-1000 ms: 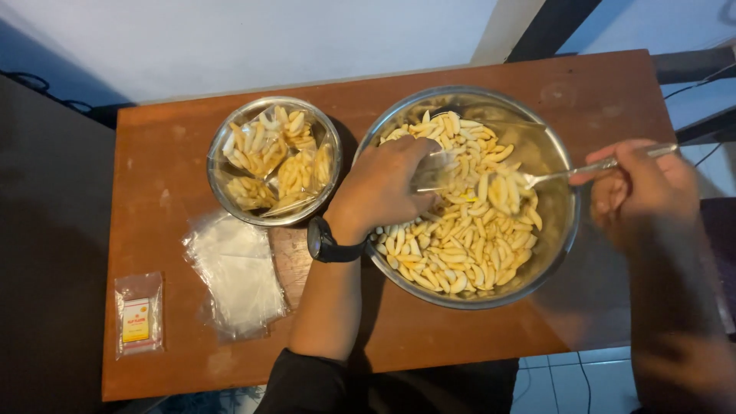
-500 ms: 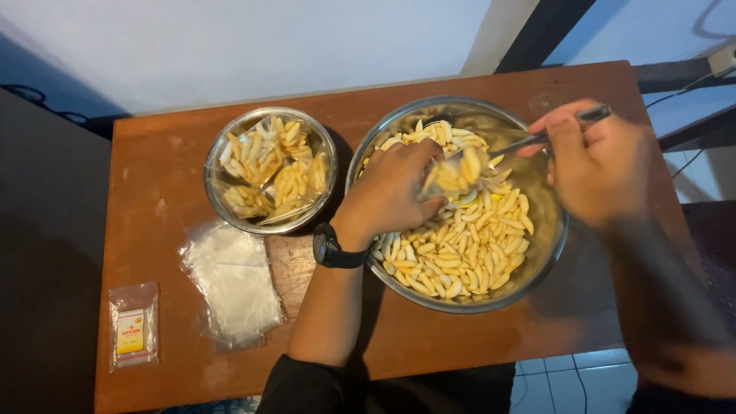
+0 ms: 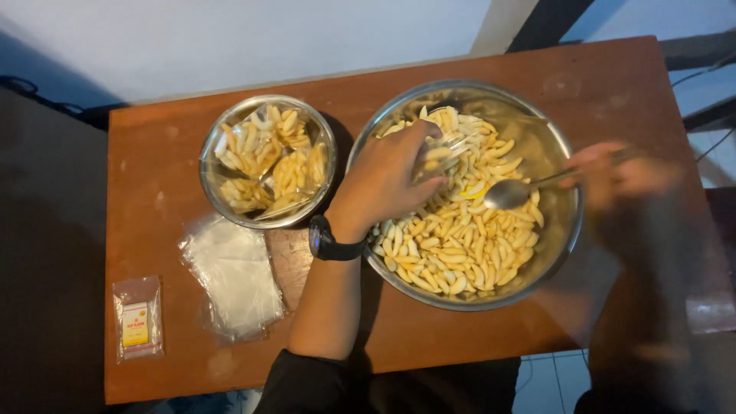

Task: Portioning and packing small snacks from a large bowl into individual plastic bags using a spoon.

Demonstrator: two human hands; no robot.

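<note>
Small clear bag: held at its mouth by the left hand, fingers pinched on the plastic, over the far half of the large steel bowl. It appeared partly filled, though blur hid how far.

Spoon: metal, handle gripped by the right hand, which was motion-blurred; bowl of the spoon lay just beside the bag's mouth, over the pale yellow stick snacks.

Large steel bowl: sat toward the right end of the wooden desk, still heaped with loose snacks across its near half.

Smaller steel bowl: stood left of it, near the desk's far edge, holding several filled bags.

Stack of empty bags: lay near the front edge, left of the forearm.

Small labelled packet: lay at the front left corner.

Progress, judged: several bags packed, one in hand, most of the snacks remaining loose.
</note>
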